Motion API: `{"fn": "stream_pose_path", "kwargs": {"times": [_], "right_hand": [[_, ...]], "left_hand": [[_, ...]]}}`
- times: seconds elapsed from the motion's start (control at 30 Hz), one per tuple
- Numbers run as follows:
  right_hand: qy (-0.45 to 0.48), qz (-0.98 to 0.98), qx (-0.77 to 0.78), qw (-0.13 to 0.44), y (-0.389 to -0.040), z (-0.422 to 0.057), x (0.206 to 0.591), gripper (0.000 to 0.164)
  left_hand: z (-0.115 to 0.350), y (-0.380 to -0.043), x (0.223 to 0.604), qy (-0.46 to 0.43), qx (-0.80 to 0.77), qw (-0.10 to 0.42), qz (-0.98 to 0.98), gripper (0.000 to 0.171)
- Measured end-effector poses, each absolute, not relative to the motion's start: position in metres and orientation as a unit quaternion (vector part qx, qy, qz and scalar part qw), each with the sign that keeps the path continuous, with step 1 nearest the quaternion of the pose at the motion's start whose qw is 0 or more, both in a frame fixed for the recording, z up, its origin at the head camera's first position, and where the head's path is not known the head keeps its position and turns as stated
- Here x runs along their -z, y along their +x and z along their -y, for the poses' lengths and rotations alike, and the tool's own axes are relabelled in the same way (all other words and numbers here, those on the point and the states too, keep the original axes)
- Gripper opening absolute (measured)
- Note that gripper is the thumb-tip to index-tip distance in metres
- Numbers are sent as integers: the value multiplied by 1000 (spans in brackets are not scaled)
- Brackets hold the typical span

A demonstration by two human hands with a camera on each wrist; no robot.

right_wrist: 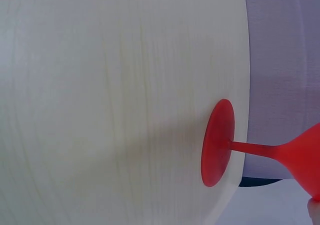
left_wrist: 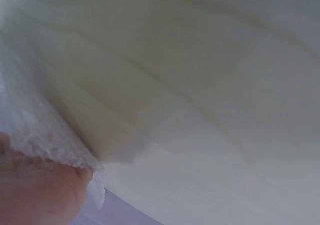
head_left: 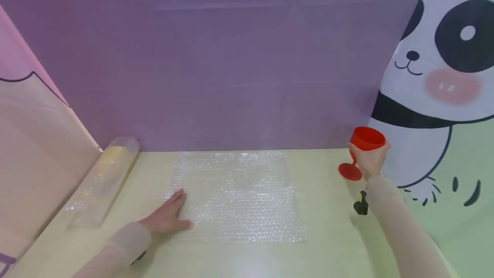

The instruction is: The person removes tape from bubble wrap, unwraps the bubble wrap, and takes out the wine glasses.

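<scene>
A red plastic goblet [head_left: 364,140] stands upright at the far right of the table, and my right hand [head_left: 369,161] grips its bowl from the near side. In the right wrist view the goblet's stem and round foot [right_wrist: 218,144] show close over the table. A flat sheet of clear bubble wrap [head_left: 239,200] lies across the middle of the table. My left hand [head_left: 166,218] rests at the sheet's left edge, fingers straight and thumb spread. The left wrist view has part of that hand [left_wrist: 42,192] against the wrap's edge [left_wrist: 50,145].
A roll of clear wrap [head_left: 104,183] with something yellow showing through it lies along the table's left side. Behind the pale wooden table [head_left: 320,209] hangs a purple cloth [head_left: 239,76]. A panda-print cloth [head_left: 417,149] borders the right side.
</scene>
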State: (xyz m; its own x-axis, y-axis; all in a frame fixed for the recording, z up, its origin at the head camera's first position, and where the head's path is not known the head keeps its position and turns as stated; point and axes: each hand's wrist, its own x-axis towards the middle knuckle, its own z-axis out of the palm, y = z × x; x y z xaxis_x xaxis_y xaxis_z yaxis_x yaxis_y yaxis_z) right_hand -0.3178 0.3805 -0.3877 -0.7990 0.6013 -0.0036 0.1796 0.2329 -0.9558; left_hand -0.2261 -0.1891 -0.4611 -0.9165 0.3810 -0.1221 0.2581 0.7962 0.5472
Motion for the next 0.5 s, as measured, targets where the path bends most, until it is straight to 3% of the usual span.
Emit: {"fn": "stream_pose_path", "kwargs": {"times": [0.33, 0.5], "right_hand": [[-224, 777, -558, 184, -312, -379, 389, 101], [-219, 786, -557, 154, -296, -376, 397, 106]], "left_hand": [[190, -225, 459, 168, -272, 115, -941, 100], [189, -224, 459, 168, -273, 120, -940, 99]]}}
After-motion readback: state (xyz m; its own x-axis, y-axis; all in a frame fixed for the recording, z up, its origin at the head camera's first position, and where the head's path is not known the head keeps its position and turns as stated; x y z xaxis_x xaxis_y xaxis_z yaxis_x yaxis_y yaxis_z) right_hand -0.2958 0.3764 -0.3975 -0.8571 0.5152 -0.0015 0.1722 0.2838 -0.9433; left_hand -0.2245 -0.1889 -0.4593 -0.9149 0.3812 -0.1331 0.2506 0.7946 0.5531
